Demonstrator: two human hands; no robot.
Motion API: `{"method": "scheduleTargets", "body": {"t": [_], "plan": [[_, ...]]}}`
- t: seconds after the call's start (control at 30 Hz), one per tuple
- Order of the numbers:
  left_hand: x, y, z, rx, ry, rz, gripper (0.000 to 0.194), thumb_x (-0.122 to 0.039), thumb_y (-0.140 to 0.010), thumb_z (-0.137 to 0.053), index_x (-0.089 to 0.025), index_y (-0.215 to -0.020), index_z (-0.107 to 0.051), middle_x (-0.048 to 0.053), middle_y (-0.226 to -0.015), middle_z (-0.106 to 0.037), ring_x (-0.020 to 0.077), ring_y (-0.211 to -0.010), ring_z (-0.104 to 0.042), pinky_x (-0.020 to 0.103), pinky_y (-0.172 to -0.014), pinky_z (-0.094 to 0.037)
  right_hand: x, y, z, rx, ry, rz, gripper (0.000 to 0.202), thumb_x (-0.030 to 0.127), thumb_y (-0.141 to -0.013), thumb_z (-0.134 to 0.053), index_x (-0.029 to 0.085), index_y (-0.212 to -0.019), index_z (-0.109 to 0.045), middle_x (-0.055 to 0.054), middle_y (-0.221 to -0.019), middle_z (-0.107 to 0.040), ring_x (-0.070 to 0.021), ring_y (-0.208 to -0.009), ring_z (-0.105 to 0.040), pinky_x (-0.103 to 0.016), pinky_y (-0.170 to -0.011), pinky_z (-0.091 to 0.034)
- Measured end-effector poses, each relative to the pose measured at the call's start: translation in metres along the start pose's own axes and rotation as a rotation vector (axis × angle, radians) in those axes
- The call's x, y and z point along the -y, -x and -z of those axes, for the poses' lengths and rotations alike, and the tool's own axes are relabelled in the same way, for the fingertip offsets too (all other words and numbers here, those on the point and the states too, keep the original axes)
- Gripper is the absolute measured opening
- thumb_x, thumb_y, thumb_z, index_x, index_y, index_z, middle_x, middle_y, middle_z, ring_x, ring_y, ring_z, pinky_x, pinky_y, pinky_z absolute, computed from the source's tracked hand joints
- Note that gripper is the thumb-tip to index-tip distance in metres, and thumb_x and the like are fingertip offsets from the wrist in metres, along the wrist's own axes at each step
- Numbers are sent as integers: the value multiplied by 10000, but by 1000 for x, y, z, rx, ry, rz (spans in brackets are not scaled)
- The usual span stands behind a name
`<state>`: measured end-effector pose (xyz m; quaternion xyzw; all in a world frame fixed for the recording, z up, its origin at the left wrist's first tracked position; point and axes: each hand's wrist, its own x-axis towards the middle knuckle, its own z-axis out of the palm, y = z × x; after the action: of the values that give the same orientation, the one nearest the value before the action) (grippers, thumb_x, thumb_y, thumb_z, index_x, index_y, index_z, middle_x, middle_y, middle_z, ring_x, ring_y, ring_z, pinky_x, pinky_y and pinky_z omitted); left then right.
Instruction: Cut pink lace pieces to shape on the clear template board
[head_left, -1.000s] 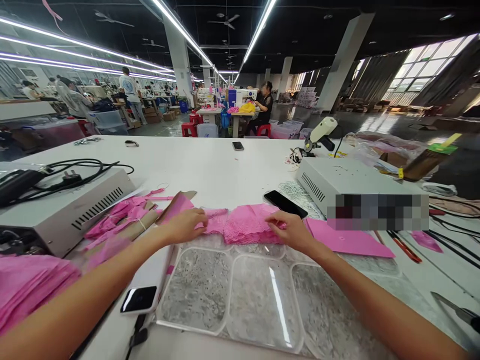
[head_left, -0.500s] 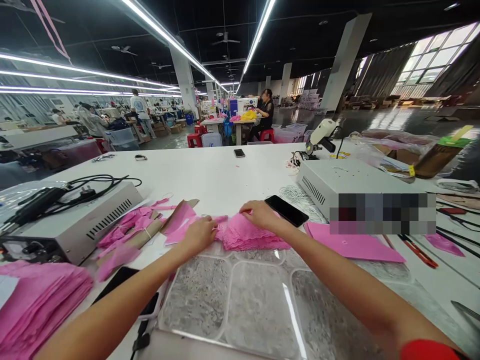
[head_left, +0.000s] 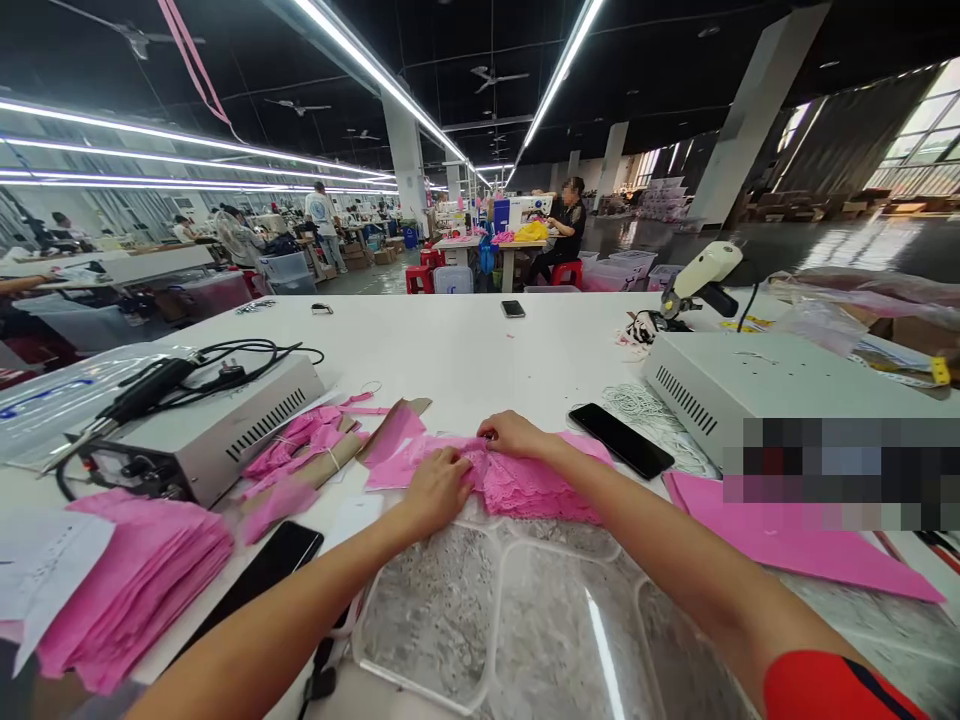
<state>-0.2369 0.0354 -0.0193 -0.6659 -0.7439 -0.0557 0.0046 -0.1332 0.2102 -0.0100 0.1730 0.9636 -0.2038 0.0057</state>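
Pink lace fabric (head_left: 536, 490) lies piled at the far edge of a grey marbled mat (head_left: 427, 610), partly hidden by the right forearm. The right hand (head_left: 514, 435) pinches its upper edge; the left hand (head_left: 439, 487) rests curled on it, its grip impossible to tell. Near the pile lie a black smartphone (head_left: 621, 440) and flat pink sheets (head_left: 795, 550). Vented grey boxes (head_left: 214, 430) flank the white worktop (head_left: 420, 350).

ceiling tubes (head_left: 566, 60) shine brightly, and glare streaks the glossy mat (head_left: 555, 620).
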Motion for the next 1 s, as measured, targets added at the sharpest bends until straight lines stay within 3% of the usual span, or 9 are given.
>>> {"method": "scheduleTargets", "body": {"t": [0.1,0.2,0.3,0.4,0.53,0.63,0.73,0.87,1.0], "plan": [[2,1,-2,-14,53,6,225,-249,-880,-542,-177,-1064,-649,117,-1141,-602,245,-1053,-581,369,-929,-462,-8,1,4,1,-10,15,290,358,-896,-571,150,-1095,-609,-66,-1089,-641,-179,-958,-626,-397,-846,-530],[4,1,-4,-32,88,8,222,-254,-865,-563,-181,-1051,-660,108,-1125,-606,241,-1033,-586,368,-927,-470,-16,0,9,-16,-33,19,182,217,-849,-604,154,-1002,-680,-47,-939,-704,-158,-856,-649,-322,-809,-515],[6,0,-5,-50,110,11,230,-250,-857,-569,-190,-1058,-663,107,-1149,-598,250,-1069,-573,381,-950,-464,-19,-2,8,-46,-57,28,312,99,-769,-590,189,-1044,-710,-38,-955,-737,-150,-826,-663,-251,-764,-491],[6,1,-6,-53,123,22,248,-245,-855,-576,-193,-1081,-662,113,-1201,-583,257,-1123,-553,390,-982,-451,-17,-7,4,-60,-77,61,389,89,-730,-587,220,-1075,-712,-23,-992,-744,-156,-840,-670,-241,-755,-485],[5,3,-7,-37,136,54,262,-286,-858,-592,-208,-1098,-662,114,-1248,-568,263,-1173,-528,398,-1008,-436,-18,-10,-1,-75,-92,95,293,107,-745,-544,220,-909,-759,-27,-915,-756,-174,-854,-673,-265,-787,-486],[3,3,-6,-14,143,90,289,-297,-855,-598,-216,-1128,-651,115,-1285,-551,267,-1202,-512,407,-1020,-425,-21,-11,-2,-80,-113,105,359,125,-745,-546,216,-1038,-731,-41,-966,-751,-164,-810,-673,-267,-758,-499],[2,3,-6,6,142,133,306,-307,-857,-590,-233,-1150,-638,117,-1320,-529,297,-1240,-480,480,-1022,-406,-21,-13,-4,-57,-133,126,430,127,-728,-562,232,-1122,-698,-31,-1026,-742,-146,-780,-665,-256,-744,-502],[1,4,-6,29,129,181,309,-357,-873,-559,-281,-1167,-615,94,-1380,-486,368,-1312,-386,660,-1029,-287,-17,-17,-6,-52,-149,120,441,116,-726,-551,227,-1128,-696,-33,-1017,-744,-148,-789,-666,-257,-758,-498],[0,5,-6,48,115,194,338,-363,-883,-525,-298,-1209,-585,76,-1424,-448,394,-1338,-342,673,-1030,-266,-10,-22,-5,-54,-172,113,480,103,-708,-556,217,-1157,-683,-41,-1056,-736,-155,-834,-673,-245,-776,-494]]}}
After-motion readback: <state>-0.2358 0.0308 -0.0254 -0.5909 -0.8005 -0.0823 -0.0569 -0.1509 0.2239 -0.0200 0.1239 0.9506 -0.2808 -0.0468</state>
